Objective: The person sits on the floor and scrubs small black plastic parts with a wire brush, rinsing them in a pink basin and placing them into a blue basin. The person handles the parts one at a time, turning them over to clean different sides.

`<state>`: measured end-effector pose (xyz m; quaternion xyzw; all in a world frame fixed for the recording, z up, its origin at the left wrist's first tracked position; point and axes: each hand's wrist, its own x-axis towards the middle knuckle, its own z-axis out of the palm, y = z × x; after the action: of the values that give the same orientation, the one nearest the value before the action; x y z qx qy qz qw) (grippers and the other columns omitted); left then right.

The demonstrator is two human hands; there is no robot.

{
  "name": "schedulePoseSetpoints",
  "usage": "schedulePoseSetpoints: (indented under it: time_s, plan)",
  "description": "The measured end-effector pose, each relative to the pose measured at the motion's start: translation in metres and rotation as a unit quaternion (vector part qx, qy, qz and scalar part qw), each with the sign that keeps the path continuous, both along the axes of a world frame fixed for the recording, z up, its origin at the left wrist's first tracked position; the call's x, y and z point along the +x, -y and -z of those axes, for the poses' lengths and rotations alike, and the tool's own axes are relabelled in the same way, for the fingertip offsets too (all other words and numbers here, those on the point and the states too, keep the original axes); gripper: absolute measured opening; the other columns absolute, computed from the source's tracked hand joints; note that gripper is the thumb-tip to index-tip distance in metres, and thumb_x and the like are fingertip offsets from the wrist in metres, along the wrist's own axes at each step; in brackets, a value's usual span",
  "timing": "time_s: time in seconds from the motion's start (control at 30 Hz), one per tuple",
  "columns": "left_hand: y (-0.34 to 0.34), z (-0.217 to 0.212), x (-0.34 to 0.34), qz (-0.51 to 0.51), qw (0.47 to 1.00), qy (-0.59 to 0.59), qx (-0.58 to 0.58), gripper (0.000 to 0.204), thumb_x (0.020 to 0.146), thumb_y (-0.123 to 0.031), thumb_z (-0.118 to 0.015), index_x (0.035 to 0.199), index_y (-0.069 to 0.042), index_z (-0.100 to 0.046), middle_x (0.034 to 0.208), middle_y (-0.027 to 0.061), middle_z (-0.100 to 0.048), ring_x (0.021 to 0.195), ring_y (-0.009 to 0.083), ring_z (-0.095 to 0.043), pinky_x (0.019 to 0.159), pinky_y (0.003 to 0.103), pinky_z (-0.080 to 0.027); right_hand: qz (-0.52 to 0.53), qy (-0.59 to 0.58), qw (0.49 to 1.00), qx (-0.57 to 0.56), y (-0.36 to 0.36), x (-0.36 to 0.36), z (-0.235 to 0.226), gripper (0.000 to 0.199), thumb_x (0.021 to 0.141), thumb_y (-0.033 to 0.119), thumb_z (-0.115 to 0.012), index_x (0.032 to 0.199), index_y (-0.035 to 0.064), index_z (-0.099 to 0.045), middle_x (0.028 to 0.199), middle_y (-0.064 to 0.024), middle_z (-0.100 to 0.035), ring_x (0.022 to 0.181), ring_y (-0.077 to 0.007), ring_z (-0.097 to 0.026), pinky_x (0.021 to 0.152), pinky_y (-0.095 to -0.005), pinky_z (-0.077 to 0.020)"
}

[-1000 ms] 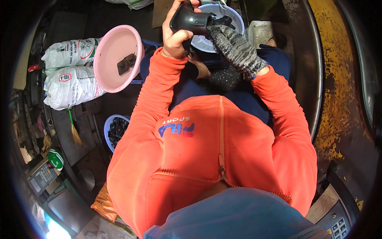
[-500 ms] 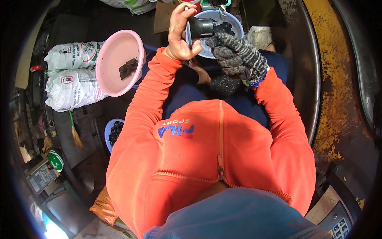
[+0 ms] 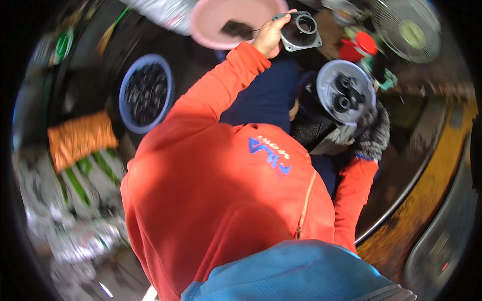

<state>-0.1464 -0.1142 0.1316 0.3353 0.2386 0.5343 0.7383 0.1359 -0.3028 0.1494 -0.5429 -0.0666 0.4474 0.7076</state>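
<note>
Grey cast metal makes up the plate (image 3: 300,31) in the bare left hand (image 3: 269,37) at twelve o'clock: a flat, squarish flange with a round collar and a dark bore through it, its surface dull and smooth. The fingers are closed on its left edge, thumb up along the rim, and the plate hangs over the lip of the pink bowl (image 3: 228,22).

That bowl is smooth plastic, round and shallow, with a small dark block lying inside it. At ten o'clock sits a blue basin (image 3: 145,93), also round plastic, filled with black, lumpy pieces.

The right hand (image 3: 372,134) wears a knitted glove, speckled grey and black and coarse in weave. It sits at about three o'clock, curled under and against the lower right rim of a grey disc (image 3: 346,92). Whether the fingers fully clasp the disc cannot be told, as they are hidden behind it. The disc is round, pale and matt, with black, knobbly parts clustered at its centre, and it rests on dark material over the lap.

Orange sleeves (image 3: 221,88) of smooth fabric run from both shoulders to the hands. A wire-guard fan (image 3: 406,30) stands at one o'clock, with a red cap (image 3: 359,46) just left of it. A rough orange sack (image 3: 80,138) lies at nine o'clock.
</note>
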Motion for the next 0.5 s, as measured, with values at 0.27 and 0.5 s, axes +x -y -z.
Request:
schedulePoseSetpoints:
  time_s: [0.27, 0.5]
  plan:
    - [0.082, 0.196, -0.289, -0.209, 0.797, -0.504, -0.259, 0.048, 0.085, -0.035, -0.06, 0.121, -0.004, -0.054, 0.12, 0.0149, -0.057, 0.101, 0.0317, -0.061, 0.081, 0.041, -0.051, -0.149, -0.019, 0.986, -0.069, 0.0, 0.019, 0.044, 0.015, 0.088, 0.018, -0.063, 0.099, 0.0081, -0.06, 0.086, -0.0025, -0.062, 0.074, -0.0155, -0.057, 0.073, -0.0335, -0.0491]
    - [0.046, 0.168, -0.397, -0.376, 0.769, -0.367, -0.364, 0.063, 0.095, -0.047, -0.039, 0.133, 0.003, -0.046, 0.137, 0.0165, -0.047, 0.129, 0.0307, -0.041, 0.109, 0.035, -0.028, -0.23, 0.239, 0.939, -0.089, 0.0, -0.014, 0.042, 0.028, 0.085, 0.014, -0.064, 0.11, 0.0011, -0.065, 0.102, -0.0058, -0.064, 0.089, -0.0159, -0.06, 0.075, -0.0329, -0.0494]
